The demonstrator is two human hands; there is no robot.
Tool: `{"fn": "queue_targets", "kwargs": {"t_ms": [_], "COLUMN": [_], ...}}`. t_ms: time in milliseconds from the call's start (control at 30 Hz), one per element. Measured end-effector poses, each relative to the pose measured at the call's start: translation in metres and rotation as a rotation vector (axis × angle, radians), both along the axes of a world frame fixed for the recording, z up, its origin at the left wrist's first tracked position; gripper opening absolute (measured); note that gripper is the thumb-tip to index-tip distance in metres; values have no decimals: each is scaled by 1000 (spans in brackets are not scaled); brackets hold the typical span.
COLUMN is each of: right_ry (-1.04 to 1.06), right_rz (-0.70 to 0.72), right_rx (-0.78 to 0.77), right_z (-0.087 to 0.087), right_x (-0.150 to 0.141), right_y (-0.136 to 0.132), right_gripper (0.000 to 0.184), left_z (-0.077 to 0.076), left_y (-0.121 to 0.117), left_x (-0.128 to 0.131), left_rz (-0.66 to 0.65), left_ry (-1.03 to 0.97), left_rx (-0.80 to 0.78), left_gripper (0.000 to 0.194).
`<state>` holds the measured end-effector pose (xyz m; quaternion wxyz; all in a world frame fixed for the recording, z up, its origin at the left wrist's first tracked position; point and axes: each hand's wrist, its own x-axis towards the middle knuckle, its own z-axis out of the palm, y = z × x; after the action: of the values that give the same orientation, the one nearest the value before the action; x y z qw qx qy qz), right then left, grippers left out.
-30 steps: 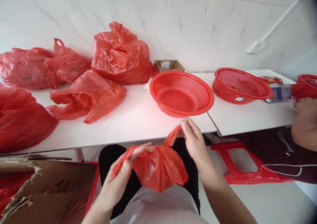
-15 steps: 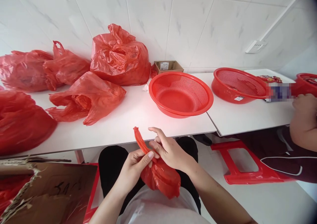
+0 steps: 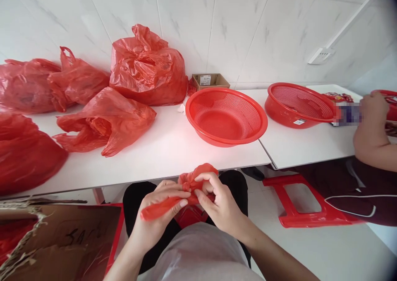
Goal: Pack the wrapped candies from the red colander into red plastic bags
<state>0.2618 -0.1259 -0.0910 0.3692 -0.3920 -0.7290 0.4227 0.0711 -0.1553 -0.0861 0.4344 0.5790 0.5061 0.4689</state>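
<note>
Over my lap, a red plastic bag [image 3: 163, 208] is bunched between both hands. My left hand [image 3: 161, 210] is closed on its twisted length, which sticks out to the left across the palm. With bent fingers, my right hand [image 3: 217, 200] grips the gathered part near what looks like a knot. A rounded fold of the bag rises above the fingers, close to the table edge. Whatever the bag may contain is hidden. Just beyond my hands, a red plastic colander [image 3: 226, 138] sits on the white table.
Several filled red bags [image 3: 149, 74] line the table's left and back. A small cardboard box [image 3: 217, 81] stands by the wall. Another colander [image 3: 288, 115] is to the right, near a co-worker's arm [image 3: 370, 132]. An open carton [image 3: 77, 235] is at lower left, a red stool [image 3: 313, 206] at lower right.
The bag has turned in my hands: its twisted end, which pointed up and away, now points left, and the fuller part has swung up from my lap. The co-worker's arm has shifted left.
</note>
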Motion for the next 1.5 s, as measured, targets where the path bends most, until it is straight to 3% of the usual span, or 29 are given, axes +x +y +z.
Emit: {"fn": "queue_targets", "kwargs": {"t_ms": [133,233,400,500,567,667,800,967,1033,1133,1233,1367,1500], "right_ry": [-32,10,162,303,415,550,517,346,206,-91,-291,-266,-118], "right_rz": [-60,63,80,81,84,135,267,371,375,335,323,377,223], "right_rx": [230,298,42,-17,-104,-363,-627,-745,-688,-377,-77,-96,-26], "right_z": [0,3,-12,-19,-19,-12,-5,2,8,19,24,17,16], "right_x": [2,-1,-15,-24,-27,-24,-13,-4,-2,0,2,9,13], "right_y": [10,17,2,-11,-13,-5,13,21,21,19,12,0,2], "right_gripper": [31,40,27,21,23,25,23,26,21,10,8,10,4], "left_z": [4,7,0,-10,-14,-14,-4,6,8,7,2,0,13], "left_y": [1,2,0,-1,-1,1,2,5,7,9,8,4,4], "left_x": [-4,-5,-3,3,6,8,1,-12,-16,-21,-27,-31,-28], "left_rz": [-79,-100,23,139,206,263,172,-27,-94,-133,-31,176,161], "left_ry": [191,294,307,316,324,353,475,530,540,524,461,350,220], "left_rx": [212,313,336,447,500,538,587,608,602,583,482,256,187], "left_gripper": [16,21,34,35,35,28,18,16,17,18,18,10,7]}}
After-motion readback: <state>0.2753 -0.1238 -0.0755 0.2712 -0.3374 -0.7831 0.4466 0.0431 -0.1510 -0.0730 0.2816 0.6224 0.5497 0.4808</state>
